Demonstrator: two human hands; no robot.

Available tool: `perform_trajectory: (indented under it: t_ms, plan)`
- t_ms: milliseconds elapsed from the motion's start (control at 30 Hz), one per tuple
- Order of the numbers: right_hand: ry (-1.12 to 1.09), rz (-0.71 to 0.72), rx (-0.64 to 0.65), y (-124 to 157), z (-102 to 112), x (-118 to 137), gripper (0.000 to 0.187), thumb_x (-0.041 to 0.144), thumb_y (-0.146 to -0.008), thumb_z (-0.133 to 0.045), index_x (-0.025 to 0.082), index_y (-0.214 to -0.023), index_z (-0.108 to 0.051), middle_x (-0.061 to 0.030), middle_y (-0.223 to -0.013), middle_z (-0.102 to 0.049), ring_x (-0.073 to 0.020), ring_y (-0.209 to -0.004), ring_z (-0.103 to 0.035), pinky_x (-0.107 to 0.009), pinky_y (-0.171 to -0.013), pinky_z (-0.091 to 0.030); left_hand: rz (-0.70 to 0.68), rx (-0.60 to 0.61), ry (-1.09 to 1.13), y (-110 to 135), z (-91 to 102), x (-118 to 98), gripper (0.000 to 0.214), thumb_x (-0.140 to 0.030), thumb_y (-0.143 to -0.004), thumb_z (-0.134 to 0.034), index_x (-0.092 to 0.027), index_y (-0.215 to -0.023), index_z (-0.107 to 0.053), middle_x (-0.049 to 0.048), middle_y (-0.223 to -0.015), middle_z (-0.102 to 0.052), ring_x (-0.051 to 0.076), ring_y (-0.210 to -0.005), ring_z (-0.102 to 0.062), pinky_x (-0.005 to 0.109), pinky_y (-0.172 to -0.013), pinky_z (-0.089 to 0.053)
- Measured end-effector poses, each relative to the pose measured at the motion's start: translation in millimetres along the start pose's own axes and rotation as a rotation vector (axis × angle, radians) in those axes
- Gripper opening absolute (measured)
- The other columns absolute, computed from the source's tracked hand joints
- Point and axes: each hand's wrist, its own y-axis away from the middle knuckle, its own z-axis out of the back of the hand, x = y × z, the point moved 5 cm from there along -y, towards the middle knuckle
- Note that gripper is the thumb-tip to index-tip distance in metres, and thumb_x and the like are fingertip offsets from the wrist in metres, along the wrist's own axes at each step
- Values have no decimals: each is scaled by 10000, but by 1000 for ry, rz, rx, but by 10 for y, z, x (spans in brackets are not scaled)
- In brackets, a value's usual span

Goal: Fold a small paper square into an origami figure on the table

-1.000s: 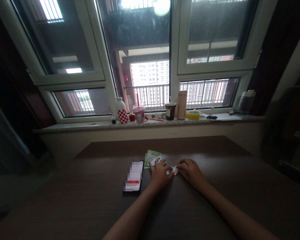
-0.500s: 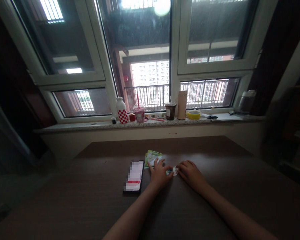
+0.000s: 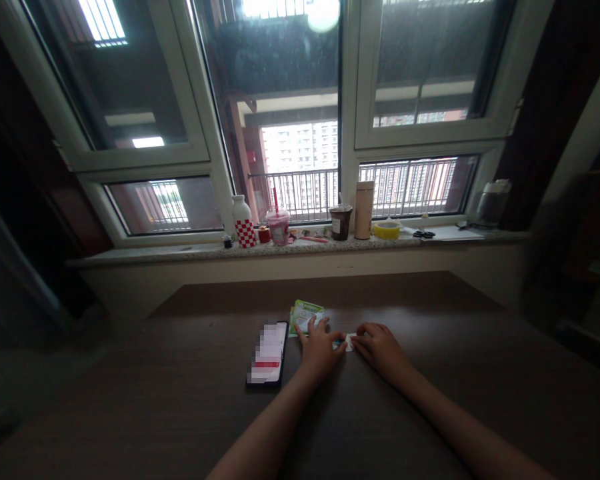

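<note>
Between my two hands, low over the brown table (image 3: 180, 413), is a small white piece (image 3: 350, 343), flat and paper-like, with a bluish-green patch at its left end. My left hand (image 3: 318, 345) pinches that left end between thumb and forefinger. Its other fingers spread toward green-and-white packets (image 3: 307, 312) that lie overlapped just beyond. At the piece's right edge, my right hand (image 3: 383, 348) has its thumb and fingertips closed together on it. The fingertips cover part of the piece, so its exact kind cannot be made out.
A phone (image 3: 267, 353) with a lit screen lies left of my left hand. On the windowsill (image 3: 200, 251) stand a checkered bottle (image 3: 244, 223), a pink drink cup (image 3: 279, 228), a dark cup (image 3: 341, 223), a tan flask (image 3: 364, 210), yellow tape (image 3: 387, 231) and black scissors (image 3: 423, 234).
My right hand's fingers have shifted slightly and drawn closer to my left fingers on the white piece, which looks flatter now. The left hand, phone and packets stay where they were.
</note>
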Motion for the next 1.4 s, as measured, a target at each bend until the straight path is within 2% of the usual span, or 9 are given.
perform_trajectory:
  t_ms: [867,1400]
  plan:
    - [19,-105,57,-10,5,35,206,271,-897,-546,266,-927,-750,-52,-947,-673,-205,-921,-606,-354,-843,-434,20,11,-8,-9,23,8,249,-480,-809,-624,-406,-1032,-707,15,-1430,-461,352,-1386,-235,712,-1071,22]
    - [-14,-106,137,-14,4,18,241,292,-923,-510,322,-1043,-717,-30,-1043,-683,-207,-1011,-586,-339,-846,-421,18,-8,8,-16,-5,28,258,-503,-807,-628,-451,-1048,-703,19,-1437,-460,343,-1393,-242,714,-1071,30]
